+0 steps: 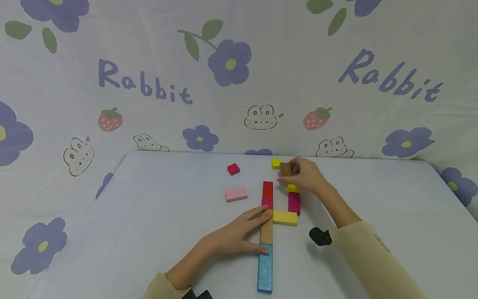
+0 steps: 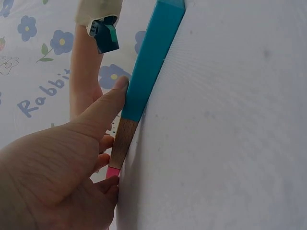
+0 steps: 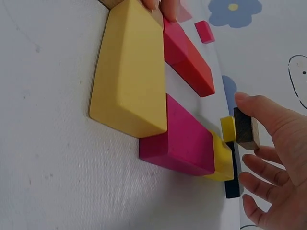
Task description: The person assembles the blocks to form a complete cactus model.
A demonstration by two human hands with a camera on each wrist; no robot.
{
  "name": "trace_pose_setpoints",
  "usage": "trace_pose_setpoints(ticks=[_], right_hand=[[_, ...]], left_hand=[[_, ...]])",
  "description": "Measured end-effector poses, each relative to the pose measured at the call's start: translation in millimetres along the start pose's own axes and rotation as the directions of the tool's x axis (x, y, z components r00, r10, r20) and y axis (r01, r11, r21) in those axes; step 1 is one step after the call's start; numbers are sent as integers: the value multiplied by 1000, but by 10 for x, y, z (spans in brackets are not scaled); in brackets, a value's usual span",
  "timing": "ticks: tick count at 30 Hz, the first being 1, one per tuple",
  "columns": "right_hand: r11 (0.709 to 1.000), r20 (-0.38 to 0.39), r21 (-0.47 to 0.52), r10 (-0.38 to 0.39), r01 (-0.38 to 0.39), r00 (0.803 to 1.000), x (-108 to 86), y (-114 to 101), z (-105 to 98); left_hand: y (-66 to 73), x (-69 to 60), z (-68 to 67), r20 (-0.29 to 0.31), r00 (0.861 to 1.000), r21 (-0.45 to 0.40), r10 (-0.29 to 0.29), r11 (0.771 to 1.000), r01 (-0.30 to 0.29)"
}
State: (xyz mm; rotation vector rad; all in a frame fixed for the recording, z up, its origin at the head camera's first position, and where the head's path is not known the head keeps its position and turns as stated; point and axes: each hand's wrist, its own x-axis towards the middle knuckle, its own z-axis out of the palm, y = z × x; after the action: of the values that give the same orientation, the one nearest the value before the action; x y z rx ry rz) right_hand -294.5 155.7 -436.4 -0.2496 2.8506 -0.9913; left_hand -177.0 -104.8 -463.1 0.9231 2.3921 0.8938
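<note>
My right hand [image 1: 305,176] pinches a brown wooden block [image 1: 285,169] between thumb and fingers, at the far end of the right-hand line. In the right wrist view that held block [image 3: 246,129] shows one dark face and is raised beside a small yellow block [image 3: 228,128]. My left hand [image 1: 237,234] lies along the left-hand row, fingers extended. Its thumb touches the long blue block [image 1: 265,270], while its fingertips rest by the tan wooden block [image 1: 267,230] and the deep pink block [image 1: 267,203]. A red block [image 1: 267,190] continues that row away from me.
A pale yellow block [image 1: 285,218] juts right from the row. It meets a magenta block [image 1: 294,202], then a yellow block [image 1: 293,188] and a dark block [image 3: 233,177]. Left of the row lie a light pink block [image 1: 236,194] and a small red-pink block [image 1: 233,169].
</note>
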Motion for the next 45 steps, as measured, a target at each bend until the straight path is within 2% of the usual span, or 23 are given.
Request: trace_pose_setpoints(ticks=[13, 45], right_hand=[[1000, 2, -8, 19, -19, 1000, 63, -69, 110], [981, -57, -190, 16, -27, 998, 125, -280, 305]], left_hand=[[-9, 9, 8, -9, 1000, 3, 8, 1000, -8], [-28, 17, 4, -8, 1000, 3, 2, 1000, -2]])
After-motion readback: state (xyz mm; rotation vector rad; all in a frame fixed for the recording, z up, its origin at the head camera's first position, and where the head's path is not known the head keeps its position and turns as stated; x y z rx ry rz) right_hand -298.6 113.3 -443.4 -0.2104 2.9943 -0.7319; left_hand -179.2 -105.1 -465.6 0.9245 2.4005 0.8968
